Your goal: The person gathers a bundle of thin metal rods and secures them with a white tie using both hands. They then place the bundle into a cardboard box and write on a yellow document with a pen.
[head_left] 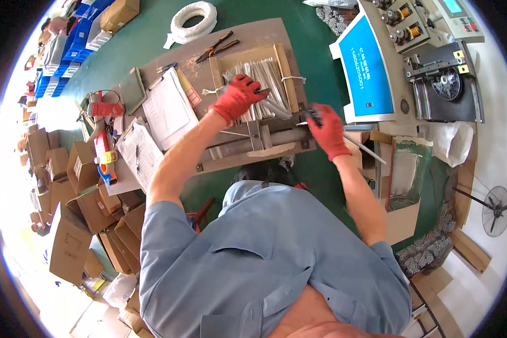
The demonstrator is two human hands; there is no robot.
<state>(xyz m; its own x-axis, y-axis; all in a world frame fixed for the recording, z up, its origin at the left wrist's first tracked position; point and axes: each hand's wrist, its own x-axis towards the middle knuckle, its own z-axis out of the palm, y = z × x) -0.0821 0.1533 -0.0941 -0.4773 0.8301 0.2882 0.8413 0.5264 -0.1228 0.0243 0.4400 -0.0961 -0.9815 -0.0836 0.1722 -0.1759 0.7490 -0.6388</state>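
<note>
My left hand (238, 100), in a red glove with dark fingertips, is curled over a shallow wooden box (287, 84). Many thin silvery metal rods (265, 73) lie in the box. A few rods (276, 109) slant out from under its fingers toward the near right corner. Past the box's right corner, my right hand (328, 134), also gloved in red, is closed round a metal rod (367, 149) whose long end sticks out to the lower right. Motion smears its fingertips. In front of the box is a metal fixture (259, 143) at the table's near edge.
Pliers (215, 48) lie beyond the box, and a white wrapped ring (192, 22) is behind the table. Clipboards with papers (166, 110) and a yellow-capped bottle (107, 158) lie left. A blue-panelled machine (366, 67) stands right. Cardboard boxes (70, 242) pile up at left.
</note>
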